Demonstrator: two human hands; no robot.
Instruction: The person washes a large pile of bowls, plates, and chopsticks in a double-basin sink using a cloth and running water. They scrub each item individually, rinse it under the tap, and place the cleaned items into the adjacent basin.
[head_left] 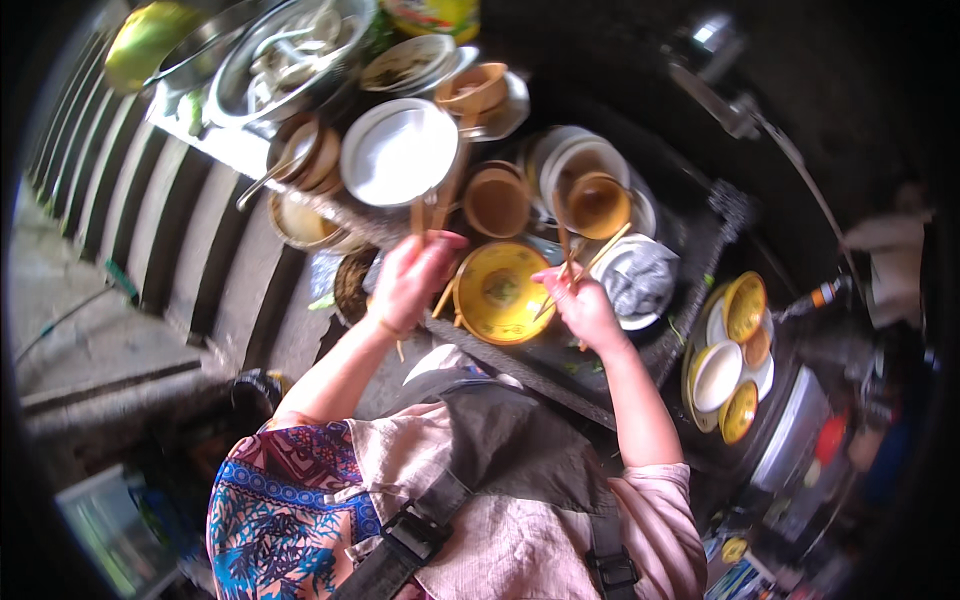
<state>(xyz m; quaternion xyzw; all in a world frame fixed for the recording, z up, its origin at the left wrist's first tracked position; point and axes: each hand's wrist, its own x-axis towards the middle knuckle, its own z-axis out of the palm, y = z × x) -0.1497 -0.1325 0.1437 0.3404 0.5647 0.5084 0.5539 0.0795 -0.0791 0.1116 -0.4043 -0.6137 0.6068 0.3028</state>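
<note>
My left hand [408,283] is closed around several wooden chopsticks [440,205] that point away from me. In my closed right hand [582,312] are more chopsticks [606,250], spread at crossing angles. Between the two hands sits a yellow patterned bowl [482,315], with something small and dark at its bottom. Beyond it stands a brown bowl [497,200]. A smaller brown bowl [598,206] rests on stacked white plates to the right. Close to my right hand lies a white dish [640,318] with crumpled grey material on it. Motion blurs some fingertips.
A white dish [400,152] and stacked brown bowls [318,165] stand at the left, near a metal basin [228,100] of pale pieces. Yellow bowls [744,306] sit on a round tray at the right. Stone steps [180,200] descend along the left.
</note>
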